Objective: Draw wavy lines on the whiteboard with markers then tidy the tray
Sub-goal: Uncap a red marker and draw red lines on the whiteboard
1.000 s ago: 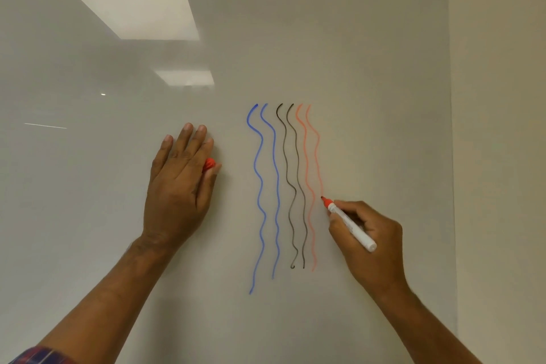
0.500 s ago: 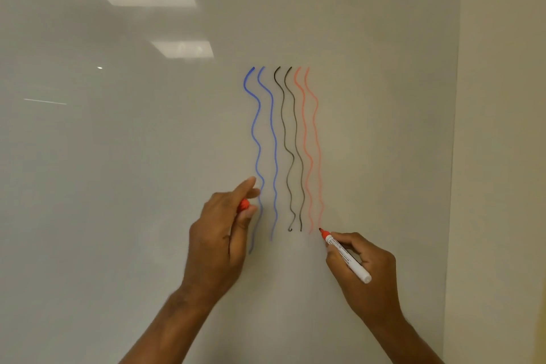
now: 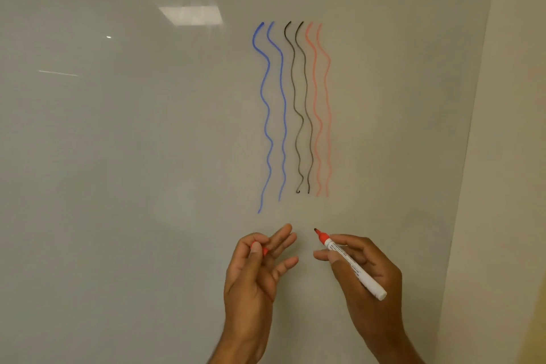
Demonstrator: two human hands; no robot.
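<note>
The whiteboard (image 3: 147, 157) carries wavy vertical lines: two blue lines (image 3: 267, 115), two black lines (image 3: 300, 109) and two red lines (image 3: 322, 109). Below them my right hand (image 3: 366, 284) grips an uncapped red marker (image 3: 350, 264), white-barrelled, its tip pointing up-left and off the board. My left hand (image 3: 257, 275) pinches the marker's red cap (image 3: 260, 248) between thumb and forefinger, the other fingers spread. The two hands sit close together, a small gap between cap and tip. No tray is in view.
The board's right edge (image 3: 469, 157) runs down beside a beige wall (image 3: 517, 157). Ceiling light reflections (image 3: 192, 15) show on the glossy board at upper left.
The second red line was finished and the marker lifted off the board. My left hand left the board and came down right, beside the right hand, with the cap. The view tilted down.
</note>
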